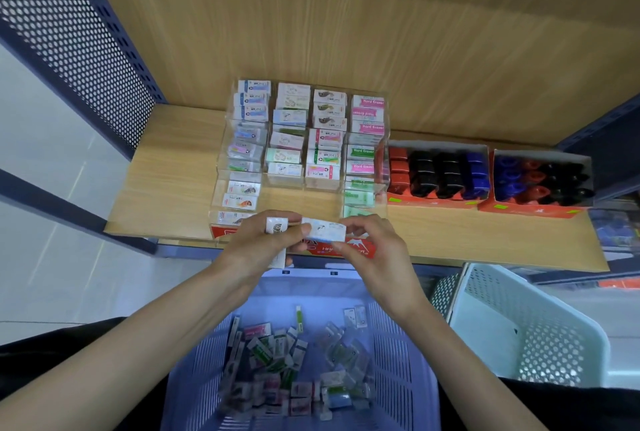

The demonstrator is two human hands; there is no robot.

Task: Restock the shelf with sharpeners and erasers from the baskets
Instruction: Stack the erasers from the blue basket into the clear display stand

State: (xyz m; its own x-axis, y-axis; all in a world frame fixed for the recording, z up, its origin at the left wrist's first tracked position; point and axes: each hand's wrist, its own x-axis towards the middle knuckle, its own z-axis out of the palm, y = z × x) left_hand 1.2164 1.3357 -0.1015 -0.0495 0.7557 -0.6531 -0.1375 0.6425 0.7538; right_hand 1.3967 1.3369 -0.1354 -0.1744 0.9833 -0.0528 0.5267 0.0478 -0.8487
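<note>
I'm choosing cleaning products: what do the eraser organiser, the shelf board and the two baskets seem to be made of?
Eraser organiser: likely clear glossy acrylic; the board shows through its walls. Shelf board: matte wood-grain finish, possibly laminate. Purple basket and white basket: apparently moulded plastic, with slotted or perforated walls.

Stationery shop. Centre frame: wood-look shelf (166, 167) on a blue perforated upright (69, 32), with a clear tiered rack (287, 182) of packaged erasers (363, 126). Red cartons (436, 200) of sharpeners (450, 171) at right; purple basket (398, 344) and white basket (554, 344) at bottom.
</note>
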